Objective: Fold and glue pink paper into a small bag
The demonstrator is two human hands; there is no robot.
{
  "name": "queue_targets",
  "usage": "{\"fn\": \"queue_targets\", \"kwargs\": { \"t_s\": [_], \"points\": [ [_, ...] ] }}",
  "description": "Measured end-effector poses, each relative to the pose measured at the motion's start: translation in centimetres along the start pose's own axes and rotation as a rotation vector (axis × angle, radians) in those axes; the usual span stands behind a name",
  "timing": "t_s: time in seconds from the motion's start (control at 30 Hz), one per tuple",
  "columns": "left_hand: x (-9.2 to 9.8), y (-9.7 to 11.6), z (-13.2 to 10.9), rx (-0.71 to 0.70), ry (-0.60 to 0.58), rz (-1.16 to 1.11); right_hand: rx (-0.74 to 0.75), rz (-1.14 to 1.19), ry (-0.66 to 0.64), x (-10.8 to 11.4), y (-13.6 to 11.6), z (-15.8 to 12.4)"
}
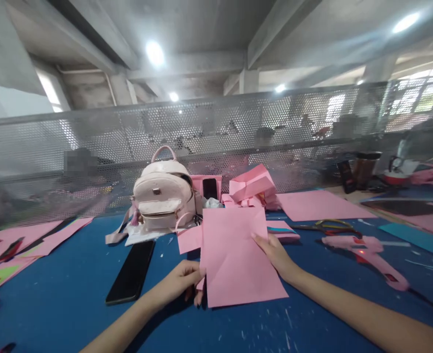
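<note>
A sheet of pink paper [236,264] is held up over the blue table in front of me, with faint creases across it. My right hand [275,254] grips its right side, thumb on the front and the other fingers hidden behind. At the lower left edge, the curled fingers of my left hand [187,278] pinch pink paper; a narrow strip of a second layer shows there. Behind the sheet lie a smaller pink piece [190,240] and a folded pink piece with a blue stripe [284,232].
A black phone [131,272] lies left of my left hand, before a pale pink backpack [161,196]. On the right are a pink glue gun [367,250] with a lit red light and scissors [328,225]. Crumpled pink paper [253,186] stands near the perforated metal screen [209,127].
</note>
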State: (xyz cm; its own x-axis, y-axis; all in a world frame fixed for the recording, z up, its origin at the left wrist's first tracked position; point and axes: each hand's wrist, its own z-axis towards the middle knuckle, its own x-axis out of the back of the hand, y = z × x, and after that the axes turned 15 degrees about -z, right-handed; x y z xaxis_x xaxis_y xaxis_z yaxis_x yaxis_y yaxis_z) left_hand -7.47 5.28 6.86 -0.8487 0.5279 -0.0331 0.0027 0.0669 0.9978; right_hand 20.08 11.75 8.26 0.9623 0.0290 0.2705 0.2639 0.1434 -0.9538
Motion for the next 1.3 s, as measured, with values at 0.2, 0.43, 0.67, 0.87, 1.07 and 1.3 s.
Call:
{"fn": "queue_targets", "kwargs": {
  "t_s": [0.2,0.43,0.67,0.87,1.07,1.3],
  "points": [
    [-0.2,5.0,-2.7,-0.134,0.091,0.198,-0.126,0.019,-0.125,1.4,-0.7,-2.8],
    [-0.6,10.6,-5.7,-0.339,0.228,0.371,-0.229,0.020,-0.252,4.1,-1.1,-7.7],
    [-5.3,11.2,-6.6,-0.301,0.083,0.626,-0.175,-0.148,-0.958,4.1,-2.9,-10.2],
    [-9.2,10.2,-7.5,-0.164,-0.092,0.945,0.033,-0.341,-0.585,4.7,-3.0,-8.4],
    [-10.3,10.2,-6.9,-0.135,-0.130,0.925,0.494,-0.652,-0.669,4.9,-7.2,-10.6],
    [-8.8,9.9,-5.1,-0.105,-0.195,0.647,0.512,-0.557,-0.648,3.0,-6.9,-10.6]
  ]
}}
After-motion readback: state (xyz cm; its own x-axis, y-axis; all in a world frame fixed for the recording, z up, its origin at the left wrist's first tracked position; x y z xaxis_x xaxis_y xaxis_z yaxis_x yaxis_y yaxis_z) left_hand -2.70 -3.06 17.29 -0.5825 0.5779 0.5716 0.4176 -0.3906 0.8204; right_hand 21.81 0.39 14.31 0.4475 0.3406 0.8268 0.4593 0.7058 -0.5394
